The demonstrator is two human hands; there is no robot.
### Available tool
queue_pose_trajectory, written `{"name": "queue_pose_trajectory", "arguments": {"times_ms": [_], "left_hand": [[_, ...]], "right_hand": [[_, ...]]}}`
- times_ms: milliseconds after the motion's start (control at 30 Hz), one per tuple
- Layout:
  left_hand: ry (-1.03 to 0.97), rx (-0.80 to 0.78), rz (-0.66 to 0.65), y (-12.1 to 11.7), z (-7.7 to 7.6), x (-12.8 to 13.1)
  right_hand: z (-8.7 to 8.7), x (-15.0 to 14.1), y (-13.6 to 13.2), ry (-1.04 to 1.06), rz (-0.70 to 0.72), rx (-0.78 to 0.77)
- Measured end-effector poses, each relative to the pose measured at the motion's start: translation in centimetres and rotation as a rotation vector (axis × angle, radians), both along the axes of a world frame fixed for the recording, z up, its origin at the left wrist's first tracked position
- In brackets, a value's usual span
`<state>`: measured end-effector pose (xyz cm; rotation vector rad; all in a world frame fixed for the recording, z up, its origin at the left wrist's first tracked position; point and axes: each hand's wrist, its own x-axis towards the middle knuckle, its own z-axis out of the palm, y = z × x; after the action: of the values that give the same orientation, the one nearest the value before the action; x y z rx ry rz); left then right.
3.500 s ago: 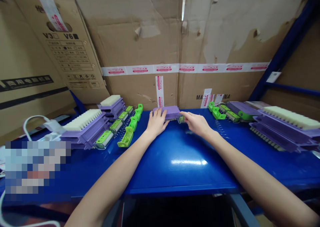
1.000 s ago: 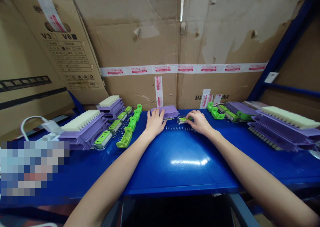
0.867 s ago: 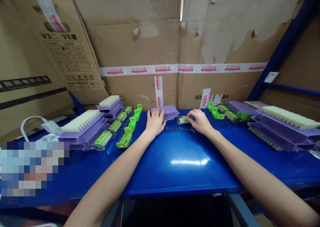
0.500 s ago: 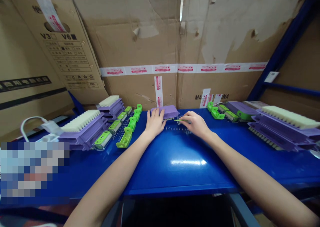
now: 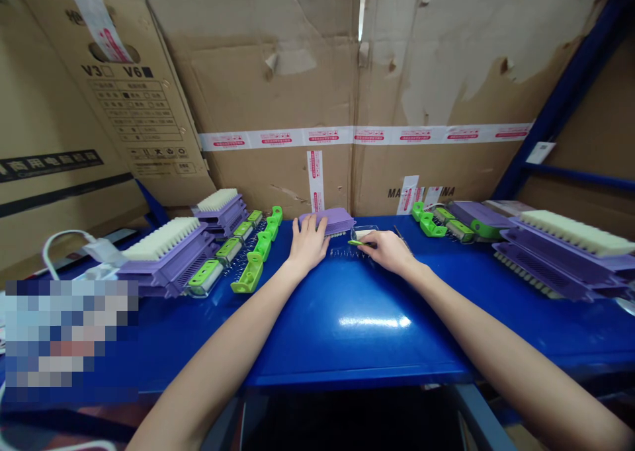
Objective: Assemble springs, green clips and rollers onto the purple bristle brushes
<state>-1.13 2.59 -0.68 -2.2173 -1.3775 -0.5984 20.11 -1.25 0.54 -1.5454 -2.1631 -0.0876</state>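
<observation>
My left hand [image 5: 308, 246] lies over the left part of a purple brush block [image 5: 340, 220], its fingers across the top and its thumb at the front side. Pale bristles show under the block's front edge. To the right, my right hand [image 5: 389, 251] pinches a thin bright-green plastic piece [image 5: 355, 243] near the block's right end. Behind those fingers sits a clear plastic piece [image 5: 366, 229], partly hidden. Small metal springs [image 5: 342, 254] lie in a row on the blue table just in front of the block.
On the left stand stacked purple brushes [image 5: 163, 256], green-topped clear modules [image 5: 206, 276] and green brackets [image 5: 248, 274]. More green brackets [image 5: 430, 226] and purple brushes [image 5: 560, 256] stand on the right. A cardboard wall [image 5: 278, 94] closes off the back of the blue table [image 5: 357, 352].
My right hand has shifted slightly down with the green piece, uncovering the clear piece behind it. My left hand and the purple block have stayed in place.
</observation>
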Motion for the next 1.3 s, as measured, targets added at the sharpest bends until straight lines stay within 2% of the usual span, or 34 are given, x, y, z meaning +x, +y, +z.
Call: {"name": "queue_pose_trajectory", "arguments": {"times_ms": [133, 233, 367, 533, 633, 867, 1000, 1167, 1300], "left_hand": [[-0.039, 0.058, 0.010, -0.2, 0.3, 0.1], [-0.061, 0.117, -0.030, -0.5, 0.8, 0.2], [-0.033, 0.134, -0.148, -1.0, 1.2, 0.5], [0.096, 0.062, -0.342, -1.3, 1.2, 0.9], [0.134, 0.026, -0.404, -1.4, 1.0, 1.1], [0.148, -0.073, -0.341, -1.0, 0.5, 1.0], [0.156, -0.086, -0.322, -1.0, 0.5, 0.9], [0.137, -0.083, -0.361, -1.1, 0.6, 0.9], [0.124, -0.105, -0.420, -1.0, 0.5, 0.9]], "right_hand": [[0.0, 0.1, 0.1, -0.036, -0.062, -0.012], [0.0, 0.3, 0.2, -0.032, -0.080, -0.016], [0.1, 0.2, 0.0, -0.001, -0.039, -0.035], [0.8, -0.2, -0.6, 0.041, 0.044, 0.015], [1.2, -0.2, -1.1, 0.044, 0.095, 0.040], [0.9, -0.9, -1.4, 0.046, 0.247, -0.279], [0.8, -0.8, -1.0, 0.207, 0.258, -0.237], [0.8, 0.3, 0.0, 0.524, 0.130, -0.075], [0.5, 0.9, 0.6, 0.813, 0.073, -0.114]]}}
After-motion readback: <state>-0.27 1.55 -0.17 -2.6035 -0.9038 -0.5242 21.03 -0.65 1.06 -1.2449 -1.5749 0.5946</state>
